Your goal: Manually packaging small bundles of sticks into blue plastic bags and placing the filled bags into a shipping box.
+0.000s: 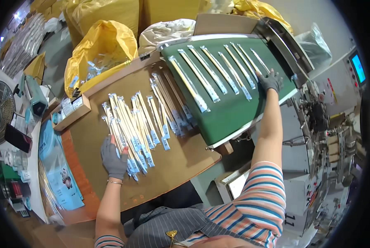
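My left hand [114,159], in a grey glove with bare fingertips, lies at the left edge of a pile of wrapped chopsticks [129,128] on the brown work board. Its thumb and fingers are spread and touch the nearest packs. Each pack looks like pale sticks in clear film with a blue end. Over on the green conveyor belt [234,111], my right hand [272,82], gloved the same way, has its fingers stretched out beside the rightmost wrapped pack [259,60]. Several more packs [209,70] lie spaced in a slanting row across the belt.
An open yellow bag [100,53] with wrappers stands behind the board [168,165]. A small cardboard box [72,112] and blue printed plastic bags [61,165] sit at the left, near a fan [0,106]. At the right is a machine with a lit screen [358,68].
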`<action>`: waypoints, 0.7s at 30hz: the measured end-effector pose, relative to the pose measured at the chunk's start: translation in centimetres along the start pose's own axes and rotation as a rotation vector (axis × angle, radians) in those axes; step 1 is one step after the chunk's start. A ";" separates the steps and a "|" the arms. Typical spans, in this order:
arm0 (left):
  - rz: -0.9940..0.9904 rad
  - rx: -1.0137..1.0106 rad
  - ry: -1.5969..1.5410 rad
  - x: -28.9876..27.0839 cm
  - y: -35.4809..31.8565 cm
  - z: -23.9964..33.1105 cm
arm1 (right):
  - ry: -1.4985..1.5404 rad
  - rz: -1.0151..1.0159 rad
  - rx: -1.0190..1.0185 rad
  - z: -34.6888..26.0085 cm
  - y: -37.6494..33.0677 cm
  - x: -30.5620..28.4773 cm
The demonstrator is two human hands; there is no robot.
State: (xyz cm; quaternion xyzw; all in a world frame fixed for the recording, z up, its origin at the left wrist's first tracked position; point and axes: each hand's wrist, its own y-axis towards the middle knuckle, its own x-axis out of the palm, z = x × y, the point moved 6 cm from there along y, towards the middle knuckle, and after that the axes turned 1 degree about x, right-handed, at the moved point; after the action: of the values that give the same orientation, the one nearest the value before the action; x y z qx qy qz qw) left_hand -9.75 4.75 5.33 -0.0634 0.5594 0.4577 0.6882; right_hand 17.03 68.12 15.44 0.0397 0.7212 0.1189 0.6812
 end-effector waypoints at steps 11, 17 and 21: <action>-0.006 0.009 -0.008 0.5 0.5 0.4 | 0.656 0.077 -1.102 -17.1 -21.4 -5.3; 0.015 -0.023 -0.024 1.1 0.1 -1.1 | 0.486 -0.258 -0.992 -26.4 -34.0 -4.8; -0.120 -0.517 -0.545 2.4 2.9 0.9 | 0.778 -0.439 -0.256 -25.1 -27.2 6.0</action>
State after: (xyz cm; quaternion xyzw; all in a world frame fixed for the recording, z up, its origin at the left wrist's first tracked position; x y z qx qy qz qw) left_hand -11.30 8.28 4.96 -0.1433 0.2172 0.5427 0.7986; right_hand -5.39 40.15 4.53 -0.2457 0.8942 0.0661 0.3684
